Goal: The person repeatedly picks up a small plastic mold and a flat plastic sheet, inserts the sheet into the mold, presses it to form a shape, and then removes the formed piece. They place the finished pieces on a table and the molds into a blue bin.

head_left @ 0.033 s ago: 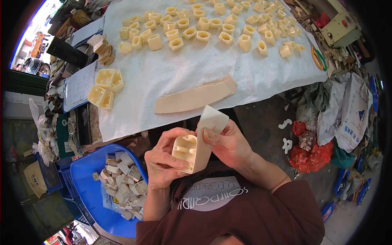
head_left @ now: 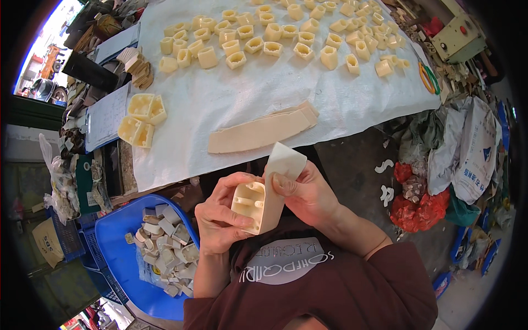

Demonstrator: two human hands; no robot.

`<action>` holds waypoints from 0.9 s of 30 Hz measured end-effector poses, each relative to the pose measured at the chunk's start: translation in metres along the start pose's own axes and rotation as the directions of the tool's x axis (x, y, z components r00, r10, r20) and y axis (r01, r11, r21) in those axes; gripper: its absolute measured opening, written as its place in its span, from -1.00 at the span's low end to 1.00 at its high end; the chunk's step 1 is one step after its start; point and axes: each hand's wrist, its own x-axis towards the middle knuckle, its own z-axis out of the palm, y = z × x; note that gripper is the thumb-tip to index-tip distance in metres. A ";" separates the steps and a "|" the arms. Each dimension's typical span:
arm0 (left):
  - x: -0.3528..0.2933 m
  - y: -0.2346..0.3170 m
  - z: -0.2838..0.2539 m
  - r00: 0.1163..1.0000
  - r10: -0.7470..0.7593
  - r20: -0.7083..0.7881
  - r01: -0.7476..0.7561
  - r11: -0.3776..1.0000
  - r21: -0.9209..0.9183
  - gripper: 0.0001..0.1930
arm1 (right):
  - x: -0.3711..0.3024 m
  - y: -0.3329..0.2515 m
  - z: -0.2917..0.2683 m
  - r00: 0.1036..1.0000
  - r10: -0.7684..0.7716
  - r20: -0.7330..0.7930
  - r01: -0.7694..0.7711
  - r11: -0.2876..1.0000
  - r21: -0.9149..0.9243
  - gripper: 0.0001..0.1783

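My left hand (head_left: 220, 214) is closed round a cream hollow plastic block (head_left: 248, 202), its open side with inner ribs and posts turned up. A pale, flexible strip (head_left: 287, 160) lies along the block's right side, its upper end folding over. My right hand (head_left: 308, 192) grips this strip, the thumb pressing on it near the block's top corner. On the white-covered table (head_left: 187, 115) just beyond my hands lies a stack of long, beige, curved strips (head_left: 258, 132). Several similar hollow blocks (head_left: 142, 118) sit together at the table's left edge.
Many small cream hollow pieces (head_left: 272, 33) stand across the far table. A blue basin (head_left: 118, 236) of offcuts is at lower left. Scissors (head_left: 429, 78) with orange and green handles lie at the right edge, above plastic bags (head_left: 467, 148) and red bags (head_left: 423, 212).
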 end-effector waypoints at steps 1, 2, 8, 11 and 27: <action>-0.001 -0.001 0.000 1.000 -0.005 -0.003 0.005 1.000 -0.007 -0.79 | 0.000 0.000 0.000 1.000 -0.001 0.007 0.001 1.000 -0.006 -0.75; -0.002 -0.002 0.001 1.000 -0.010 -0.005 0.010 1.000 -0.014 -0.79 | 0.001 0.000 0.000 1.000 0.004 0.017 -0.004 1.000 0.008 -0.74; 0.001 -0.006 0.006 0.999 0.037 -0.034 -0.030 0.985 0.169 -0.77 | 0.003 -0.012 0.003 1.000 0.023 0.011 -0.021 0.990 -0.142 -0.69; 0.009 0.002 0.022 0.987 0.113 -0.115 -0.065 0.931 0.358 -0.71 | 0.005 -0.011 -0.006 0.996 -0.084 0.033 0.090 0.937 -0.336 -0.68; 0.010 0.007 0.011 0.999 0.025 0.046 -0.039 0.940 0.339 -0.73 | 0.005 -0.020 -0.009 0.998 -0.054 0.042 0.062 0.970 -0.235 -0.69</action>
